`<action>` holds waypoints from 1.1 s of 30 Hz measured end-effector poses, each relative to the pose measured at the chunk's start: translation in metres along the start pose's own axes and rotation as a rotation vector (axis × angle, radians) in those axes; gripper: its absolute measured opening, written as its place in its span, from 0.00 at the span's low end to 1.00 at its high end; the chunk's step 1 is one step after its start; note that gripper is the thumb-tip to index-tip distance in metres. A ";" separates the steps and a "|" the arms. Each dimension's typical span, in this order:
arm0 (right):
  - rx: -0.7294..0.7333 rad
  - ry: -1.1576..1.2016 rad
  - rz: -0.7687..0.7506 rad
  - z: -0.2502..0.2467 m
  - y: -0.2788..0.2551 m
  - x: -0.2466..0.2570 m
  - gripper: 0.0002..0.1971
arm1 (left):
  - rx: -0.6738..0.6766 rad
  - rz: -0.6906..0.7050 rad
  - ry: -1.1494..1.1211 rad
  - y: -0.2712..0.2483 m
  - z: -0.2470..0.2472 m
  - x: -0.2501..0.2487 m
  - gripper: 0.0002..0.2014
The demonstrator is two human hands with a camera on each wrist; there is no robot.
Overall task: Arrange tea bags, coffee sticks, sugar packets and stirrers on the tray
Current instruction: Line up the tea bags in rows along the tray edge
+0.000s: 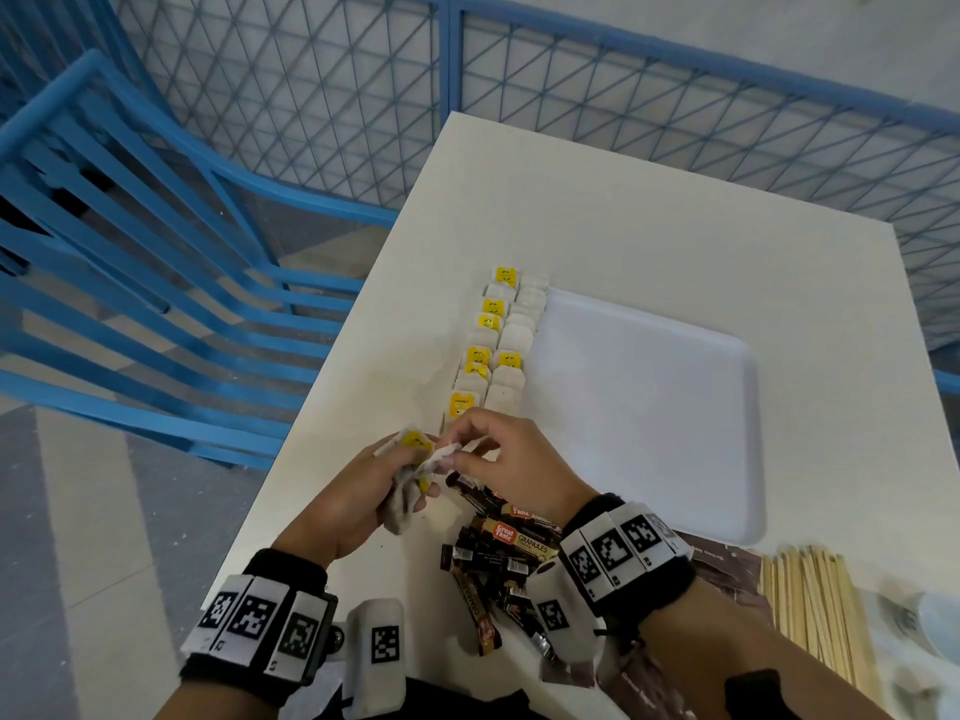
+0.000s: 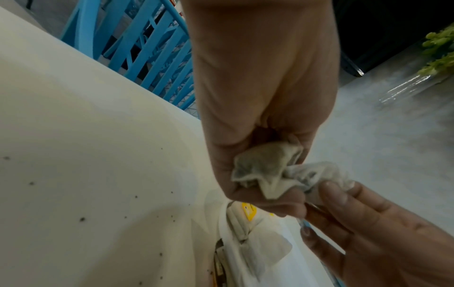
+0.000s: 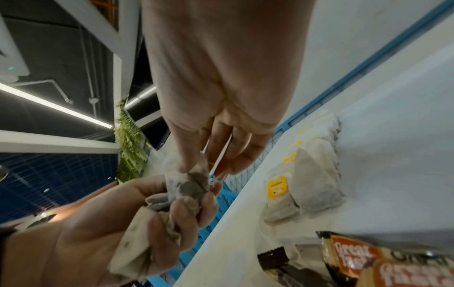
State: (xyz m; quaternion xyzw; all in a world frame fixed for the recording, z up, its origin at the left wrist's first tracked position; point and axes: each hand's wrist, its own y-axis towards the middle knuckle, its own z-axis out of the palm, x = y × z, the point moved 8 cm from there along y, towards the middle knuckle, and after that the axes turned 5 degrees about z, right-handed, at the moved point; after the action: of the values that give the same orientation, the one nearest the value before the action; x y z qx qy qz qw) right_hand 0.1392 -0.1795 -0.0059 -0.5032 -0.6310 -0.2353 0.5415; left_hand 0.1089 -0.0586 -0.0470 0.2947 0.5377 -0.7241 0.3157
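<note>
left hand: grip curled round a crumpled bunch of tea bags, yellow tags sticking out at 12 o'clock of the fist; held above the counter near its left edge.
right hand: grip pinching one tea bag from the bunch, thumb and forefinger on its paper; other fingers loosely spread.
hands: meeting at 6 o'clock of the tea bag rows.
tea bag rows: two lines of bags with yellow tags, running 12 to 6 o'clock, lying along the tray's left rim; whether they sit on the rim or just beside it, cannot tell.
tray: white, rounded corners, on the counter at 3 o'clock of the rows.
coffee sticks: dark brown heap, one reads "Great Taste Granules", loose on the counter at 6 o'clock of the tray's near-left corner, partly under the right wrist.
stirrers: pale wooden sticks in a bundle, counter at 5 o'clock of the tray, beside brown packets.
brown packets: flat, dark, between the coffee sticks and stirrers; print too blurred to read.
wrist bands: black with square marker tags, one on each wrist.
chair: blue slatted, at 9 o'clock of the counter.
fence: blue mesh panels, 12 o'clock, behind the counter.
</note>
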 end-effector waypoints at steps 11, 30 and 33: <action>-0.077 0.266 0.098 -0.018 0.005 -0.016 0.07 | -0.151 0.074 0.039 -0.003 -0.017 -0.006 0.09; 0.103 0.648 0.243 0.002 0.007 -0.012 0.10 | -0.125 0.172 0.194 -0.002 -0.010 -0.014 0.11; 0.208 0.673 0.231 0.008 0.004 -0.007 0.15 | -0.063 0.128 0.142 -0.004 -0.007 -0.013 0.12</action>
State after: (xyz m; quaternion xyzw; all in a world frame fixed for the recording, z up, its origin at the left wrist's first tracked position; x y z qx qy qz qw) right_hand 0.1386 -0.1740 -0.0156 -0.4078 -0.3774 -0.2595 0.7899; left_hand 0.1144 -0.0496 -0.0367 0.3693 0.5611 -0.6625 0.3315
